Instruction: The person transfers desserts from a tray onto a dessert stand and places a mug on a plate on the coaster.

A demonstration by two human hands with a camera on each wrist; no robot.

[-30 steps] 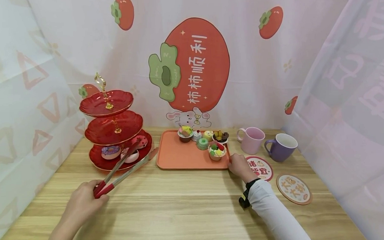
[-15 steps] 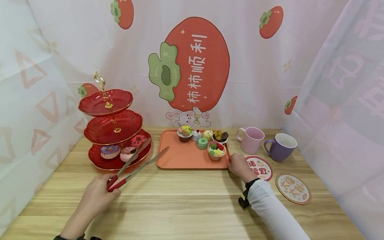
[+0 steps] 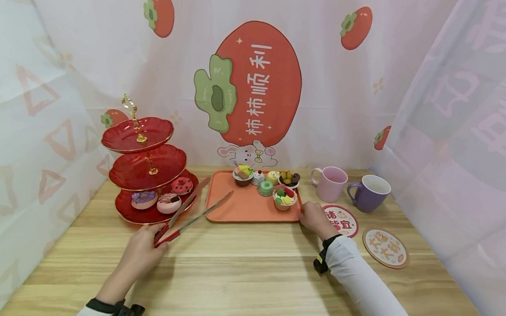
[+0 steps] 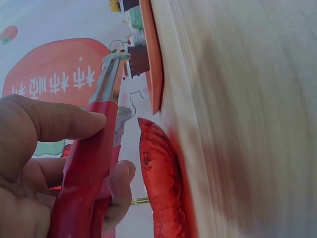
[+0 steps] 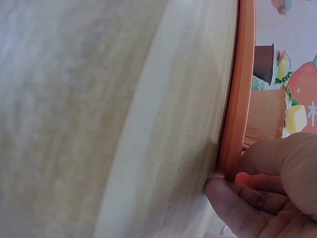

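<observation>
My left hand (image 3: 142, 249) grips the red handles of metal tongs (image 4: 81, 173); the arms stand apart, with nothing held between their tips. One arm passes in front of the bottom tier of a red three-tier stand (image 3: 146, 167), the other over the left part of an orange tray (image 3: 238, 208). On the bottom tier lie a purple-iced donut (image 3: 144, 199), a pink striped donut (image 3: 168, 204) and a red-pink donut (image 3: 181, 185). My right hand (image 3: 316, 218) pinches the tray's right front corner, thumb and finger on its rim in the right wrist view.
Several toy cupcakes and small cakes sit on the tray, among them a fruit-topped cupcake (image 3: 284, 198) and a green cake (image 3: 265, 188). Right of it stand a pink mug (image 3: 331, 184) and a purple mug (image 3: 369, 194). Two round coasters lie in front, one an orange-rimmed coaster (image 3: 386, 247).
My left hand has moved right with the tongs, whose tips shift from over the bottom-tier donuts toward the tray. The donuts stay on the stand. My right hand keeps its hold on the tray.
</observation>
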